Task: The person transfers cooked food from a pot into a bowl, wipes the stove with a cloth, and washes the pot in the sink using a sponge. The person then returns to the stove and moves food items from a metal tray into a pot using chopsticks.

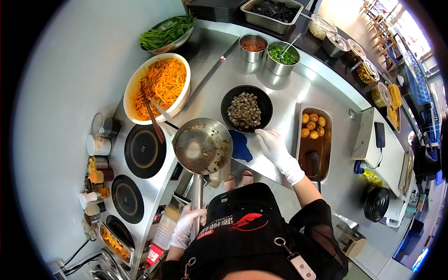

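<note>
My left hand (188, 224), in a white glove, is wrapped round the long handle of a steel frying pan (186, 151). Oily brown bits cling to the pan's inside; it is held level between the stove and the counter. The gloved fingers of my right hand (275, 148) pinch the handle end of a spoon (246, 123). That spoon's head rests among small greyish-brown chopped pieces (245, 108) in a round black bowl (226, 98). A folded blue cloth (240, 145) lies at the counter edge between the pan and my right hand.
Left of the pan stand a white bowl (185, 88) of orange shreds with chopsticks (151, 112) and two black cooktop plates (145, 150), (127, 199). Steel pots of chopped greens (282, 56) and reddish bits (252, 47) sit behind. A tray (332, 154) of brown eggs stands right.
</note>
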`<state>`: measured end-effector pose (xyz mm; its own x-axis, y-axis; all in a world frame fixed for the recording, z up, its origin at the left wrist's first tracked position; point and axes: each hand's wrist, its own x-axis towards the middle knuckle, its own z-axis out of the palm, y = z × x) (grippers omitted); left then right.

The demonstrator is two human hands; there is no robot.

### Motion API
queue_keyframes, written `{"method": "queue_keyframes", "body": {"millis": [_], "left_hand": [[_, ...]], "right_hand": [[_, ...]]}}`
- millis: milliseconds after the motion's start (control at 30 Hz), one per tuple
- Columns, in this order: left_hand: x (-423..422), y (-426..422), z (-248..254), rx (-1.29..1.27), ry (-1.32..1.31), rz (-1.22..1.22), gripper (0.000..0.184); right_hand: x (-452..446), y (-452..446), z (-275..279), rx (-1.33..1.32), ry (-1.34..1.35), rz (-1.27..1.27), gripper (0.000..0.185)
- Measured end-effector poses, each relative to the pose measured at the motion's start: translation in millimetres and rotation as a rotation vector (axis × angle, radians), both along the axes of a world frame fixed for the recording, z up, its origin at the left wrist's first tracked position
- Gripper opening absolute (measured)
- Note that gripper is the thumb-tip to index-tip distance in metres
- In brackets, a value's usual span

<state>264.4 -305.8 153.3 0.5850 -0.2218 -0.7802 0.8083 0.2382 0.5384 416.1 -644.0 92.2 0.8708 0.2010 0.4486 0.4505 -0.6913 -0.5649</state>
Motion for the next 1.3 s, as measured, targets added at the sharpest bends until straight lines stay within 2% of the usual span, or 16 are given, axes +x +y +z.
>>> {"method": "queue_keyframes", "body": {"millis": [133,200,233,300,400,533,733,800,867,933,1000,1033,1067,1167,1200,1300], "left_hand": [[1.0,-1.6,-2.5,-0.018,0.003,0.037,0.026],[1.5,-0.4,-4.7,-0.026,-0.005,0.033,0.027],[1.7,0.3,-6.1,-0.034,-0.012,0.027,0.028],[2.4,2.0,-10.0,-0.033,-0.013,0.025,0.029],[4.0,2.6,-10.2,-0.020,-0.011,0.024,0.030],[7.0,3.1,-10.8,-0.008,-0.015,0.016,0.031],[10.1,3.6,-11.5,-0.023,-0.041,0.032,0.032],[10.8,4.4,-12.3,-0.020,-0.049,0.030,0.033],[11.7,5.5,-13.1,-0.016,-0.059,0.029,0.034],[12.2,6.8,-13.6,-0.029,-0.081,0.027,0.034],[13.0,6.8,-12.8,-0.030,-0.077,0.030,0.035],[13.1,7.2,-12.0,-0.030,-0.072,0.033,0.035],[13.5,7.5,-11.2,-0.032,-0.072,0.033,0.035],[12.7,8.7,-11.1,-0.012,-0.065,0.037,0.034],[12.6,9.2,-12.1,-0.007,-0.066,0.036,0.034],[12.1,9.5,-10.3,-0.012,-0.056,0.043,0.033]], "right_hand": [[-4.8,6.2,5.1,0.067,0.017,-0.074,0.013],[-7.4,8.5,6.5,0.332,0.172,-0.229,0.012],[-6.4,7.8,5.3,0.331,0.172,-0.230,0.012],[-0.8,5.6,0.7,0.540,0.303,-0.351,0.014],[5.9,0.7,-1.3,0.687,0.406,-0.414,0.016],[5.6,-1.3,3.5,0.743,0.431,-0.418,0.016],[-2.6,8.4,41.3,0.655,0.311,-0.391,0.016],[-11.0,19.8,54.8,0.491,0.192,-0.304,0.015],[-17.3,33.6,42.5,0.449,0.070,-0.239,0.015],[-27.0,47.9,38.4,0.197,-0.163,0.037,0.016],[-31.9,57.8,28.5,-0.008,-0.130,0.253,0.020],[-32.0,56.0,26.9,-0.020,-0.049,0.262,0.022],[-29.3,52.0,25.1,-0.022,-0.049,0.262,0.022],[-15.7,31.2,16.6,0.216,-0.120,-0.100,0.018],[-8.3,16.5,18.8,0.059,-0.081,-0.204,0.016],[11.7,-13.4,20.9,-0.131,-0.114,-0.301,0.017]]}}
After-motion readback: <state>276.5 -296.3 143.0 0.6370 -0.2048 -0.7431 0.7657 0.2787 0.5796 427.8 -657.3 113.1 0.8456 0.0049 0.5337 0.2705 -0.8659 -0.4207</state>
